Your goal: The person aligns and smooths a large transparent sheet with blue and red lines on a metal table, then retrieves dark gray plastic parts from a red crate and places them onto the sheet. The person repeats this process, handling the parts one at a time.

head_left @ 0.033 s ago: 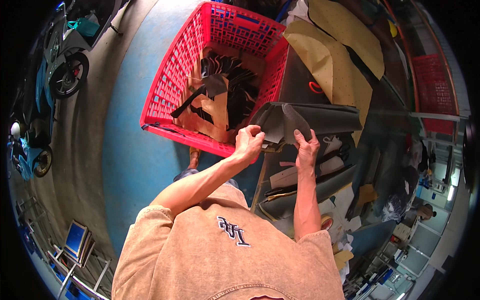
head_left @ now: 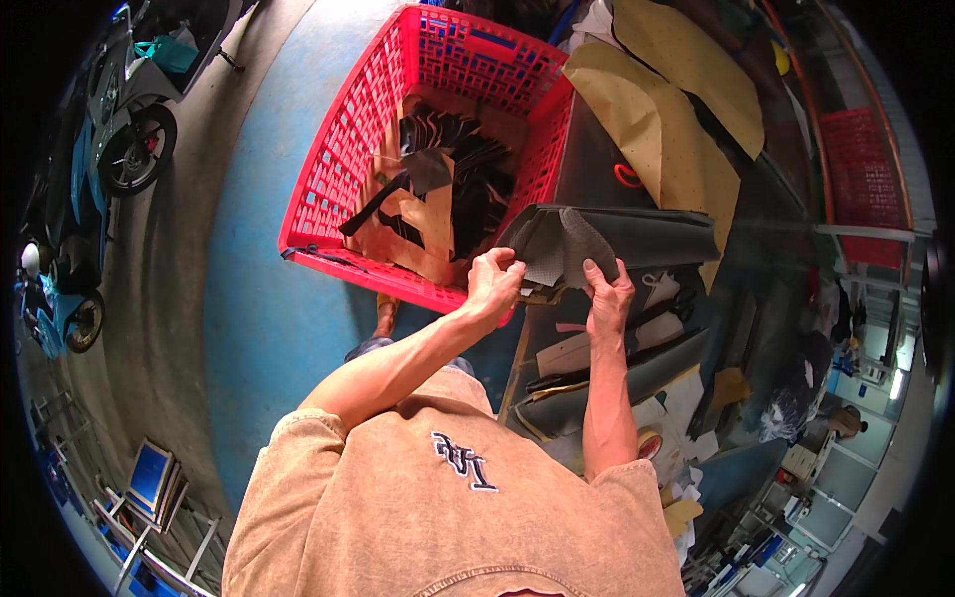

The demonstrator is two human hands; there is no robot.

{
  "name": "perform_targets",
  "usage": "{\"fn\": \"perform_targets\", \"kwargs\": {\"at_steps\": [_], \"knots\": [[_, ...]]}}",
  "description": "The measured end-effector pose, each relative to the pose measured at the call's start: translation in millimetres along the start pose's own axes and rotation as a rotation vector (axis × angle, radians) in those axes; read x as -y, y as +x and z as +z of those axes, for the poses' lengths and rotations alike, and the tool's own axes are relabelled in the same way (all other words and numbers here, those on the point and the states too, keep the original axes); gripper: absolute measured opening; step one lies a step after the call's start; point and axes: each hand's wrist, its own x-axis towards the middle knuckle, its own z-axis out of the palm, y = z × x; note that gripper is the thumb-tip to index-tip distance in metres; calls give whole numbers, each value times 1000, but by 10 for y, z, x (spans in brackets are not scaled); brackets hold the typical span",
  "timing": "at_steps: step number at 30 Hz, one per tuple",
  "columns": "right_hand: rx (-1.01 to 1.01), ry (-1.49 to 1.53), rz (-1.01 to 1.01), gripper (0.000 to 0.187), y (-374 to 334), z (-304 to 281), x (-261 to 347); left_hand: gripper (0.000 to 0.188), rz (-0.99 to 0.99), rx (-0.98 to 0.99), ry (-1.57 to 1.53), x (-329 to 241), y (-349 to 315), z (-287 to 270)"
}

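Observation:
A stack of dark grey sheets point(head_left: 657, 235), which look like fabric or synthetic leather, lies at the worktable's edge just right of the red basket. My left hand point(head_left: 495, 284) pinches the sheets' near left edge. With thumb on top, my right hand point(head_left: 608, 295) grips a curled-back flap point(head_left: 585, 246) with a finely dotted surface. Between the two hands the layers fan apart, and a paler underside shows. My fingertips under the sheets are hidden.
The red plastic basket point(head_left: 348, 154) holds black cut strips and brown card pieces point(head_left: 426, 234). Large tan perforated sheets point(head_left: 647, 119) lie behind the stack. Nearer are a dark roll point(head_left: 617, 393), scissors point(head_left: 681, 301) and a tape roll point(head_left: 649, 442). Motorbikes point(head_left: 139, 149) stand far left.

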Motion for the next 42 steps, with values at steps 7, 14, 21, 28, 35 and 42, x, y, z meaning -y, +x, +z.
{"fn": "perform_targets", "kwargs": {"at_steps": [7, 14, 21, 28, 35, 42], "knots": [[-19, 2, -56, 17, -89, 91, -86, 29, -106, 227, -100, -73, 56, 134], [40, -46, -103, 25, -84, -9, -140, 33, 337, 305, 47, -116, -147, 333], [97, -403, -243, 23, -124, 1, 16, 33, 321, 316, -84, -67, -41, 145], [59, -389, -270, 16, -107, 49, 53, 34, 134, -118, 158, 138, -88, -91], [70, -454, -234, 23, -187, 116, 30, 20, 101, -40, 226, -49, -123, -126], [275, -746, -412, 37, -271, 246, 192, 28, 164, 384, 303, -642, 128, -102]]}}
